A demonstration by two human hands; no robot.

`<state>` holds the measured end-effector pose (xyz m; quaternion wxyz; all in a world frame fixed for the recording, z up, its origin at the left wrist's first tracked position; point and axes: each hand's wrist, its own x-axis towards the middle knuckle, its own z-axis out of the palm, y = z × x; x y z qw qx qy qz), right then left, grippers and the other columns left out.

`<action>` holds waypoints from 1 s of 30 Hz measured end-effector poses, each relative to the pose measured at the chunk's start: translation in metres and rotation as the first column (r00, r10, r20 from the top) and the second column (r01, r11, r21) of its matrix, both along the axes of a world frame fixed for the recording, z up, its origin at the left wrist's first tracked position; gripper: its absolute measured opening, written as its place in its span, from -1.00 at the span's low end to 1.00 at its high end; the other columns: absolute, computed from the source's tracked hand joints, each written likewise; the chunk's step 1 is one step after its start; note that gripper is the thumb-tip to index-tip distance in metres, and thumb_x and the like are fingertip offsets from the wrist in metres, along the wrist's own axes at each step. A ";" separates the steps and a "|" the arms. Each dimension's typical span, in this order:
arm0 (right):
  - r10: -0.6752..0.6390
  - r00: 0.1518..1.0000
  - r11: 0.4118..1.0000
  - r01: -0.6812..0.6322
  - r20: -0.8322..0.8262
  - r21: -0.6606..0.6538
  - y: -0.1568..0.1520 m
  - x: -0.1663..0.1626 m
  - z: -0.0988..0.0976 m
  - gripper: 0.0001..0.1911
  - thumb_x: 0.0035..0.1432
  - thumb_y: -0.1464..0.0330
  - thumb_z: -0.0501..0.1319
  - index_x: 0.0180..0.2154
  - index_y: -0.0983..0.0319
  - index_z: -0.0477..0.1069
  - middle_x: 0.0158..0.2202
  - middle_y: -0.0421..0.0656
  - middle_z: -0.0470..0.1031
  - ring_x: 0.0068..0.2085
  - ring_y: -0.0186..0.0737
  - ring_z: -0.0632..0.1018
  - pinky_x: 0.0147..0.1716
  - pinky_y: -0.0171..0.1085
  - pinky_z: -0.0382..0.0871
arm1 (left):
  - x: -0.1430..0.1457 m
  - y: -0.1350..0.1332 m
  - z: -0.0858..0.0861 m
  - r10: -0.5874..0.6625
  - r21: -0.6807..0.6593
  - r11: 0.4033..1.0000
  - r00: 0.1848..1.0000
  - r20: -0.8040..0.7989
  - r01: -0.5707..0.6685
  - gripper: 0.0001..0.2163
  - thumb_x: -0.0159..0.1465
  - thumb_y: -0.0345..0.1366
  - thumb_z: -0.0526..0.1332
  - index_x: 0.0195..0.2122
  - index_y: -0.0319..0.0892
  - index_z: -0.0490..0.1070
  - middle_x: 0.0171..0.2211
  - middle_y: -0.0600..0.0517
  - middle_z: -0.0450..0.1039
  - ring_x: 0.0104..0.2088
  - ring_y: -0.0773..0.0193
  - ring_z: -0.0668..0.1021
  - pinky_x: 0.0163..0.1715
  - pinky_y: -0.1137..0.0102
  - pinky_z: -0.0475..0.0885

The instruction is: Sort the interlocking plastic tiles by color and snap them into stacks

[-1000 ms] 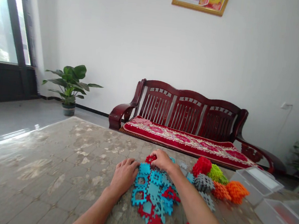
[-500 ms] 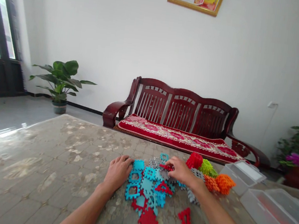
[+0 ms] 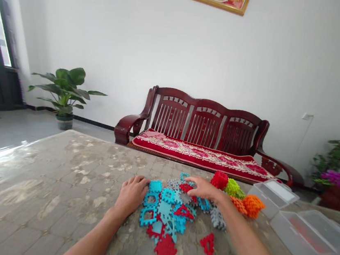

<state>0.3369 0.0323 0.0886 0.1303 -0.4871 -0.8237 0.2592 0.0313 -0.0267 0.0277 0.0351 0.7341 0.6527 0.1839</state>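
In the head view, we rest our left hand [image 3: 131, 195] loose and flat on the tablecloth [image 3: 73, 182], its fingertips just beside the blue pieces [image 3: 149, 215] at the pile's left edge. Our right hand [image 3: 201, 188] reaches over the pile's far end, thumb and fingers parted about a red piece [image 3: 185, 187] that lies right under the fingertips, though we cannot tell whether they grip it. Well to the right stand two clear boxes, the farther box [image 3: 260, 196] near the orange pieces [image 3: 253, 206] and the nearer box [image 3: 283, 234] showing something reddish [image 3: 308, 235] through its plastic.
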 end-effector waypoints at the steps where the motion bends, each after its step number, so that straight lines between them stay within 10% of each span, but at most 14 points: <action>1: 0.008 1.000 1.000 -0.008 0.026 -0.016 0.004 -0.002 0.000 -0.32 -0.17 0.39 0.35 0.09 0.20 0.46 0.16 -0.05 0.46 0.19 0.05 0.43 0.22 -0.06 0.23 | 0.000 0.000 0.000 0.001 -0.001 1.000 1.000 -0.001 -0.001 -0.66 0.35 -0.25 0.01 0.09 0.04 0.42 0.15 -0.01 0.40 0.13 0.12 0.42 0.10 0.19 0.27; 7: -0.015 0.999 0.995 0.019 0.043 -0.099 0.013 -0.005 -0.005 -0.24 -0.23 0.43 0.38 0.13 0.21 0.42 0.10 -0.02 0.51 0.09 0.01 0.52 0.11 -0.11 0.35 | 0.000 0.001 -0.001 0.003 -0.009 1.000 1.000 -0.010 -0.003 -0.66 0.35 -0.25 0.02 0.08 0.04 0.43 0.15 -0.01 0.41 0.14 0.11 0.42 0.11 0.19 0.27; 13: -0.065 0.997 0.979 0.057 0.037 0.197 -0.003 -0.002 -0.005 -0.28 -0.22 0.40 0.41 0.09 0.22 0.45 0.06 -0.02 0.50 0.07 0.02 0.49 0.11 -0.09 0.32 | -0.001 0.004 -0.005 -0.004 0.005 1.000 1.000 -0.004 0.004 -0.66 0.36 -0.24 0.01 0.08 0.04 0.43 0.15 -0.02 0.41 0.14 0.10 0.42 0.10 0.18 0.28; 20: -0.394 0.904 0.814 0.428 -0.167 0.393 0.007 0.069 0.025 -0.41 -0.13 0.35 0.38 0.03 0.23 0.48 0.04 -0.02 0.53 0.06 -0.01 0.52 0.13 -0.05 0.31 | -0.003 0.006 -0.006 0.002 0.005 1.000 1.000 -0.009 -0.002 -0.67 0.35 -0.22 0.03 0.08 0.06 0.43 0.14 -0.01 0.42 0.13 0.12 0.43 0.10 0.19 0.29; 30: -0.526 0.833 0.768 0.551 -0.170 0.326 0.030 0.137 0.025 -0.33 -0.21 0.33 0.42 0.03 0.26 0.48 -0.01 0.01 0.58 -0.02 0.03 0.59 0.03 -0.08 0.41 | -0.002 0.005 -0.004 0.000 0.000 1.000 1.000 0.000 0.000 -0.66 0.35 -0.23 0.02 0.08 0.06 0.44 0.14 -0.01 0.42 0.12 0.12 0.44 0.10 0.19 0.28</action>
